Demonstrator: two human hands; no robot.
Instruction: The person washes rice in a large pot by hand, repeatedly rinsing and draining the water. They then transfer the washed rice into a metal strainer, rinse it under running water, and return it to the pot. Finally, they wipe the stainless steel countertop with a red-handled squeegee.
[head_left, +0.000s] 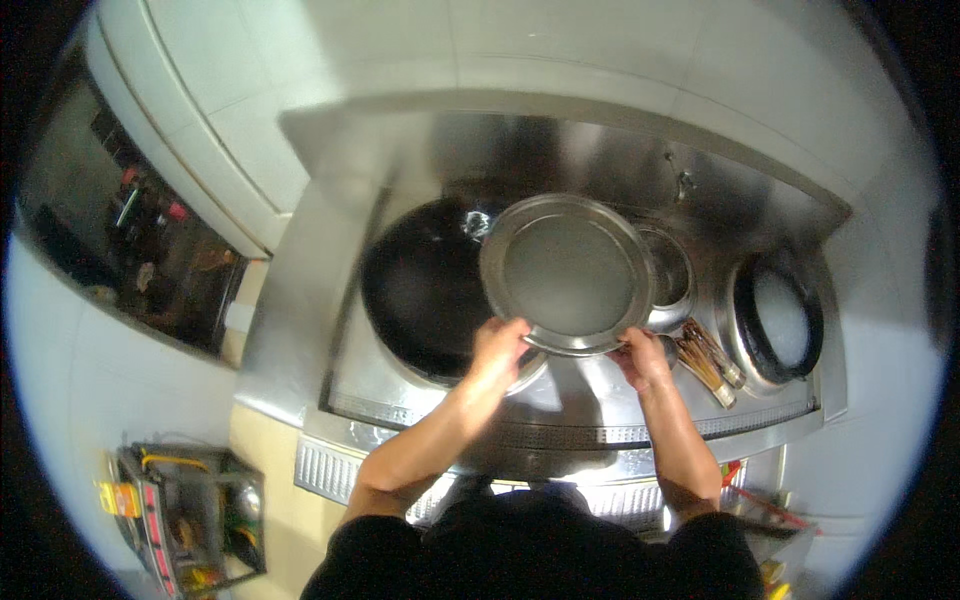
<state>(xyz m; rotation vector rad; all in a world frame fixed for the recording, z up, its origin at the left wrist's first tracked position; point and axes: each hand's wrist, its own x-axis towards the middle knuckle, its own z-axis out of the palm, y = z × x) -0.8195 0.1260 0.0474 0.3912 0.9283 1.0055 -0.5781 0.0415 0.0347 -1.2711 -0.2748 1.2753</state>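
Both of my hands grip the near rim of a round stainless steel basin (568, 274), held over the stove top. My left hand (500, 349) has the rim's left side, and my right hand (643, 358) has its right side. Inside, the basin looks grey and cloudy; I cannot tell how much liquid it holds. A large black wok (424, 289) sits to the left, its right part hidden behind the basin. Just right of my right hand lie bamboo wok brushes (707, 364) with pale handles.
A round metal pot (667, 266) stands behind the basin's right side. At the right is a smaller dark wok (780, 319) with a pale, cloudy inside. A tap (682, 182) is on the steel backsplash (510, 146). On the left floor stands a framed rack (202, 517).
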